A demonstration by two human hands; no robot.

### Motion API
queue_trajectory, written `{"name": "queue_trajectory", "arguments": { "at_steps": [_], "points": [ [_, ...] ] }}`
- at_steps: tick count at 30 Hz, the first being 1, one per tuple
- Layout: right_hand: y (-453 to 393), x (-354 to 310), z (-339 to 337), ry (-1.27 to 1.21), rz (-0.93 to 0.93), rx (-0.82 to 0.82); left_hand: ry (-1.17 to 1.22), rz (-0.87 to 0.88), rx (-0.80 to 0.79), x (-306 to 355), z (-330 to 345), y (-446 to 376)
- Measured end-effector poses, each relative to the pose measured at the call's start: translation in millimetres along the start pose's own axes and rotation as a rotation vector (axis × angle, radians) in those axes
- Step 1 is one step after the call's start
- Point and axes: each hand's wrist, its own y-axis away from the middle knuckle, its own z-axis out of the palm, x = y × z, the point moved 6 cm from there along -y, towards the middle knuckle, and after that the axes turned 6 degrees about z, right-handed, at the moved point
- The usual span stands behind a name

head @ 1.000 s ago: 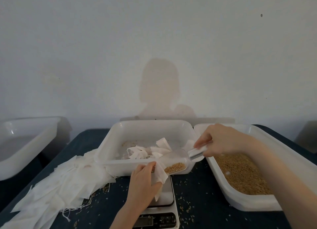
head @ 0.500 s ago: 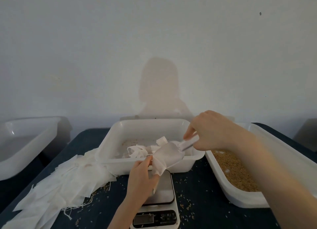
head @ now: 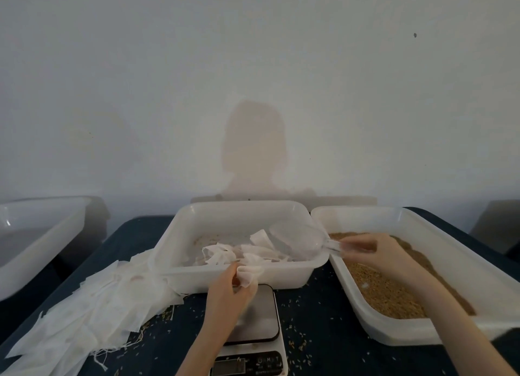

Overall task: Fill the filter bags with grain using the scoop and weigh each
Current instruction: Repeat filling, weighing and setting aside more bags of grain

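Left hand pinches a filter bag over the scale (its fingers curled); right hand grips the scoop.

You are at a plain packing station.
Your dark blue worktop against a bare white wall carries white plastic trays, a small digital scale and loose white filter bags.

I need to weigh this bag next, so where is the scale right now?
In the head view the scale sits low at centre on the dark table, just in front of the middle white tray, under the left hand.
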Motion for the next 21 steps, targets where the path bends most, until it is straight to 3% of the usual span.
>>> {"name": "queue_trajectory", "arguments": {
  "at_steps": [7, 9, 14, 17, 21],
  "points": [
    [1, 66, -6, -0.13, 0.29, 0.327, -0.149, -0.03, -0.122, -18, 11, 8],
    [-1, 74, -3, -0.01, 0.298, 0.316, -0.237, -0.024, -0.178, -22, 15, 8],
    [-10, 92, 16, 0.335, 0.436, 0.075, -0.475, -0.003, -0.32, -31, 14, 0],
    [-7, 89, 21, 0.519, 0.477, 0.012, -0.406, 0.016, -0.279, -39, 6, 5],
    [1, 48, 20, 0.708, 0.371, 0.234, -0.377, 0.009, -0.222, -44, -9, 20]
  ]
}}
